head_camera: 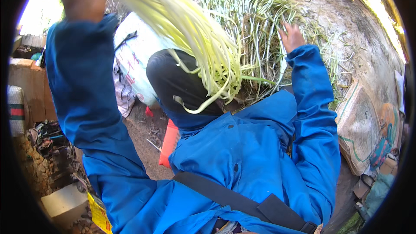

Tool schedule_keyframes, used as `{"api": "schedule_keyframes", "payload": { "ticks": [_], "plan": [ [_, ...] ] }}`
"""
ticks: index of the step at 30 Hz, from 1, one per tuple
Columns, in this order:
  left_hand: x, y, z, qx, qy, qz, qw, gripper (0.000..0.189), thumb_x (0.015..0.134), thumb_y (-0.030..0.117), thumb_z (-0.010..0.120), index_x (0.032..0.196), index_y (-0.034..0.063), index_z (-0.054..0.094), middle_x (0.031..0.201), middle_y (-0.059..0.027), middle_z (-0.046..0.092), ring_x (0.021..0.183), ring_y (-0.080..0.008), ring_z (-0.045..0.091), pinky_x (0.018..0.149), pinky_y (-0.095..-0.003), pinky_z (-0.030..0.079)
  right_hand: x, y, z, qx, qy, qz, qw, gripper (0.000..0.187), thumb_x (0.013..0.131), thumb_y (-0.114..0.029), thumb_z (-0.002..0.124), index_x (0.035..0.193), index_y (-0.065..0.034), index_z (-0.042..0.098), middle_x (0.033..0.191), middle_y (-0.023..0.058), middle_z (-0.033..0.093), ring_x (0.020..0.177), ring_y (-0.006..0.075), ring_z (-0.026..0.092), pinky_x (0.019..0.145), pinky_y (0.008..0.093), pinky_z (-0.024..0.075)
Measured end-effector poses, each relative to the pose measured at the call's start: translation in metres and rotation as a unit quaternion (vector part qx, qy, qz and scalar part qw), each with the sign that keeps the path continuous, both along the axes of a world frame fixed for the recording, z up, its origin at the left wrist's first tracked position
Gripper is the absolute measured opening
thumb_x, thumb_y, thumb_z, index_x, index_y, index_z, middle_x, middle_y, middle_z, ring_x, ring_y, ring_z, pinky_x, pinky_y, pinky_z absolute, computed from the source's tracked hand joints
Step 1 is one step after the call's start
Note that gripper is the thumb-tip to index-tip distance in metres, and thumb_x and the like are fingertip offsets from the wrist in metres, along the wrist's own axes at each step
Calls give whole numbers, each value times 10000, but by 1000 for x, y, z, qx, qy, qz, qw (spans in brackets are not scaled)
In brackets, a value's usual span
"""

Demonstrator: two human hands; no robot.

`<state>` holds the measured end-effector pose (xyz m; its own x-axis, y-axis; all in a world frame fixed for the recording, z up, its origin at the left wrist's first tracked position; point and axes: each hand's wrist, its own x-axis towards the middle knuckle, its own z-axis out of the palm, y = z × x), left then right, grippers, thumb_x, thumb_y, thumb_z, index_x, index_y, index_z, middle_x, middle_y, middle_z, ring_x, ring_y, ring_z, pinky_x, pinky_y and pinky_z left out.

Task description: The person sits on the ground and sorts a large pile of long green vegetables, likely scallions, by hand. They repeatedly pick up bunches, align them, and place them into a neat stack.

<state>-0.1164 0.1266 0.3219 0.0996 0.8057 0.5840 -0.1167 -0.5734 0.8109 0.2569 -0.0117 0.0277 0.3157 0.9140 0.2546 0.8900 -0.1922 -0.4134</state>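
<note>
My left hand [83, 0], blurred and raised at the upper left, is closed around one end of a long bundle of pale yellow-green plant stalks [195, 32]. The bundle sweeps down to the right, and its loose, curling ends hang over my dark-clad knee [175, 74]. Beyond my knees lies a broad heap of thin green and whitish stalks [256, 9], with brown, dry ones mixed in. Over the right side of this heap is my right hand [293, 38], fingers spread. Nothing is visibly gripped in it, though thin stalks lie close to the fingertips.
A white sack with red writing [139, 68] lies left of my knee. Nearer is a red cushion-like pad [169, 144]. On the right stands a woven sack [359, 126]; a cardboard box [65, 201] and a yellow packet [99, 214] are at the lower left.
</note>
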Motion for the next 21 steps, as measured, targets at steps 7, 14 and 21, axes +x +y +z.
{"api": "schedule_keyframes", "payload": {
  "ticks": [7,14,21],
  "plan": [
    [162,-60,42,-25,7,-67,997,156,769,181,612,739,36,565,606,-41,535,519,-132,502,488,-266,404,-107,11,209,554,10,263,790,446,720,-339,650,1117,-173,531,1091,108,512,959,302,508,812,373,436],
    [161,-19,68,21,74,-33,997,166,773,175,602,753,13,574,655,-63,561,546,-150,512,510,-276,410,-100,-20,-3,-75,-128,290,945,365,866,-267,415,1227,-218,426,1294,115,353,1089,323,423,942,419,365],
    [163,-21,54,13,42,-53,998,178,770,183,603,770,9,567,669,-67,555,562,-155,511,516,-281,411,-22,-133,-52,-496,-57,215,839,317,829,-292,448,1099,-173,562,1065,119,561,992,305,530,874,425,414]
  ]
}}
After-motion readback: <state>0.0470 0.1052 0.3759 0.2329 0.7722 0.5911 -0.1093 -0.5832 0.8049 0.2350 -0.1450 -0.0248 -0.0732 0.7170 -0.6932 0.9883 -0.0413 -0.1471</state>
